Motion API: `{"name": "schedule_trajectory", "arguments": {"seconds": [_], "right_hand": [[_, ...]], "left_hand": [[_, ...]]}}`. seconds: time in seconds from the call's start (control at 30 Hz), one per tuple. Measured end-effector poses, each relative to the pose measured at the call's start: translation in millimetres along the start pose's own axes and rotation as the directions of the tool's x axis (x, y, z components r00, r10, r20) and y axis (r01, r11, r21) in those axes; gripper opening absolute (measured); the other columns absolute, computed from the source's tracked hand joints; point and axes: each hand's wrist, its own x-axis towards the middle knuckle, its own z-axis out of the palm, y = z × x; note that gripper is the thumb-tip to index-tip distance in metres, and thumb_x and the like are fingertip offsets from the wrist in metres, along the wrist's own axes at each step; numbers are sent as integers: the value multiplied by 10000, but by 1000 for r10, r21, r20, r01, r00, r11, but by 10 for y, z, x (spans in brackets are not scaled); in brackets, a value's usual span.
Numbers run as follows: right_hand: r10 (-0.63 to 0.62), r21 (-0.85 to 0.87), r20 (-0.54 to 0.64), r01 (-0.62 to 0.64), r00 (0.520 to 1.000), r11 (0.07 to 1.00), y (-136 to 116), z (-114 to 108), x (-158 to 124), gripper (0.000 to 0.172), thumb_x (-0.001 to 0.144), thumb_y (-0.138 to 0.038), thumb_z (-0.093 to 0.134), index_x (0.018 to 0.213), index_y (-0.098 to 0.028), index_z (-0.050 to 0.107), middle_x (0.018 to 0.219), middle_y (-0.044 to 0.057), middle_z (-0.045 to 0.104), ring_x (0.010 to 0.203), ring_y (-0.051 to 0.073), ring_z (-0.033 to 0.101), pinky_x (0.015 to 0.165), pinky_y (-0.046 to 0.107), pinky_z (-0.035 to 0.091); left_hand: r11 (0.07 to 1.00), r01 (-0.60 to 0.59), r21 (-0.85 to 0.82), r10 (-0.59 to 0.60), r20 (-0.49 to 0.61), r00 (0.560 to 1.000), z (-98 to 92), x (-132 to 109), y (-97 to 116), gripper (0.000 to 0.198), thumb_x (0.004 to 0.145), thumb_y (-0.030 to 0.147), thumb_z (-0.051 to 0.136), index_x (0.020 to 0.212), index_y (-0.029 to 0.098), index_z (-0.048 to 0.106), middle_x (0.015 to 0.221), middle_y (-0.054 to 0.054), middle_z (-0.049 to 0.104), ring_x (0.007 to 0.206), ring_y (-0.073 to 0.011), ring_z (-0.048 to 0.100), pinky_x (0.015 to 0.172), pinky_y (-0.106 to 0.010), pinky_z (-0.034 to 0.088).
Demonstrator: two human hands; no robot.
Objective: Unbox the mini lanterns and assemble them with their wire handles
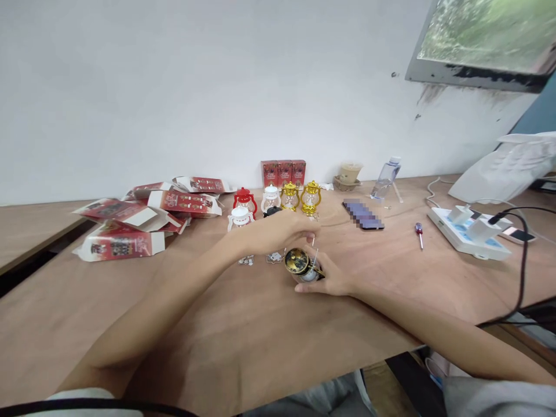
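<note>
My right hand (332,274) is wrapped round a small black-and-gold lantern (297,262), tilted with its domed top toward me. A thin metal wire handle (315,258) rises from the lantern's side. At the upper end of that wire, the fingers of my left hand (289,229) are pinched together. Behind my left hand stand a red lantern (244,200), two white ones, including the nearer white lantern (240,218), and two gold ones, including the right gold lantern (311,198). A black lantern (273,211) is mostly hidden by that hand. Small printed cut-outs (274,257) lie below my left wrist.
Opened red cartons (143,214) are heaped at the left. Three red boxes (283,173) stand against the wall. To the right are a phone (362,214), a cup (350,172), a bottle (386,176), a screwdriver (419,235) and a power strip (469,234) with cables.
</note>
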Motion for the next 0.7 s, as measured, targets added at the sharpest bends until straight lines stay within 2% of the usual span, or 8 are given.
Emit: {"name": "schedule_trajectory", "arguments": {"seconds": [0.07, 0.13, 0.27, 0.37, 0.57, 0.7], "right_hand": [[16, 67, 21, -17, 1000, 998, -8, 11, 9, 628, 611, -354, 788, 1147, -195, 503, 1073, 41, 611, 1017, 225, 562, 912, 357, 425], [62, 166, 46, -69, 997, 984, -9, 8, 27, 566, 587, -343, 802, 1063, -190, 536, 968, 19, 621, 936, 200, 574, 854, 333, 446], [119, 387, 110, -152, 987, 909, 5, -18, 62, 459, 528, -277, 825, 884, -184, 550, 761, -29, 589, 701, 129, 540, 664, 262, 434], [111, 485, 126, -159, 986, 860, 33, -28, 73, 473, 491, -251, 838, 860, -182, 550, 716, -36, 594, 643, 117, 522, 600, 244, 406], [97, 566, 200, -195, 975, 801, 108, -29, 63, 475, 436, -264, 859, 816, -153, 596, 748, -4, 626, 670, 130, 557, 631, 256, 421], [117, 563, 142, -177, 983, 807, 108, -21, 64, 446, 432, -228, 853, 789, -159, 594, 713, -13, 622, 651, 125, 545, 600, 244, 407]], "left_hand": [[997, -7, -70, 9, 31, 999, 31, 20, 8, 228, 893, 118, 377, 739, 155, 541, 692, 5, 591, 623, -90, 517, 610, -202, 384], [996, -15, -91, 16, 16, 1000, 36, 28, 18, 234, 889, 115, 375, 732, 155, 544, 687, 7, 593, 615, -85, 514, 616, -199, 387], [998, -27, -52, 23, -80, 997, 29, 31, 41, 230, 860, 86, 383, 724, 154, 556, 719, -4, 611, 643, -90, 526, 639, -202, 397], [999, 14, -32, -19, -166, 986, 57, 48, 51, 215, 829, 55, 397, 702, 149, 542, 689, 4, 599, 627, -88, 523, 630, -198, 389], [985, 102, -139, -134, -240, 961, 164, 90, 37, 241, 892, 146, 397, 703, 143, 546, 590, 30, 530, 549, -77, 480, 571, -187, 357], [960, 185, -211, -240, -270, 932, 206, 99, -4, 232, 888, 154, 402, 740, 144, 581, 549, 43, 510, 523, -77, 472, 560, -186, 357]]}}
